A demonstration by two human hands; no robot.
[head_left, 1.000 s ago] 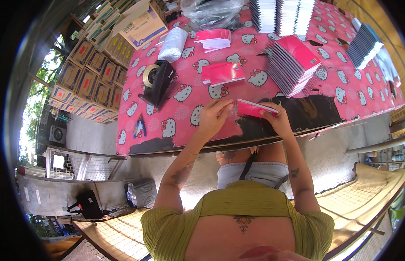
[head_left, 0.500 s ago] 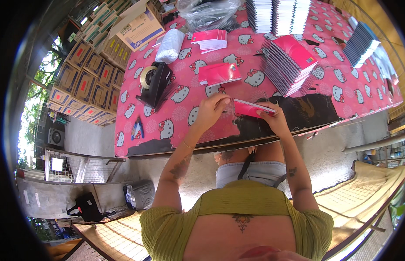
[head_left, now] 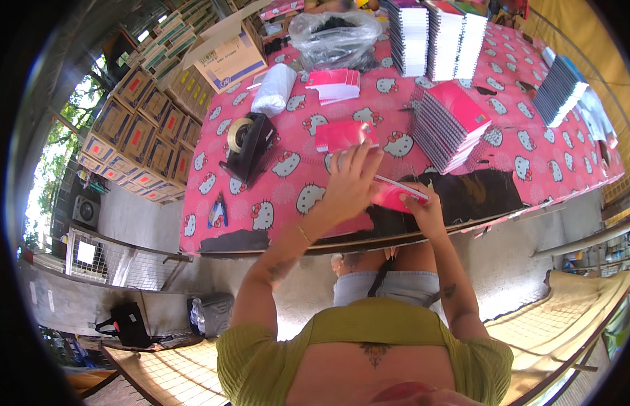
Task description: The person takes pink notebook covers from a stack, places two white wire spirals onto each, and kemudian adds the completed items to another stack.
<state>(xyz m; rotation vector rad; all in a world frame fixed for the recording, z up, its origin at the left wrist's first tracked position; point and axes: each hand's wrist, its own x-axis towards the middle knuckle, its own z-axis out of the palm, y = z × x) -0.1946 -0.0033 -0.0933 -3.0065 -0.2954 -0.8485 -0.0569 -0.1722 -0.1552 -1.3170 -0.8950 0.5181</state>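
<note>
My right hand (head_left: 425, 205) grips a small pink notebook (head_left: 395, 196) near the table's front edge, thumb on its cover and white page edge up. My left hand (head_left: 354, 177) is raised just left of it, fingers stretched out and a little apart, with nothing seen in them. Its fingertips overlap the near side of a low pile of pink notebooks (head_left: 335, 137) in this view; whether they touch I cannot tell. A tall stack of pink spiral notebooks (head_left: 457, 111) stands right of my hands. Farther back lies another pile of pink-covered notebooks (head_left: 334, 82).
On the pink patterned table (head_left: 285, 210) are a black tape dispenser (head_left: 250, 150), blue-handled pliers (head_left: 218, 211), a white roll (head_left: 274, 89), a clear plastic bag (head_left: 338, 40), tall notebook stacks (head_left: 445, 44) and dark notebooks (head_left: 560, 93). An open carton (head_left: 228, 57) stands at the back left.
My left hand has opened from a pinch and moved right and away from me, toward the low pile. The right hand still holds the notebook. The whole view has shifted slightly.
</note>
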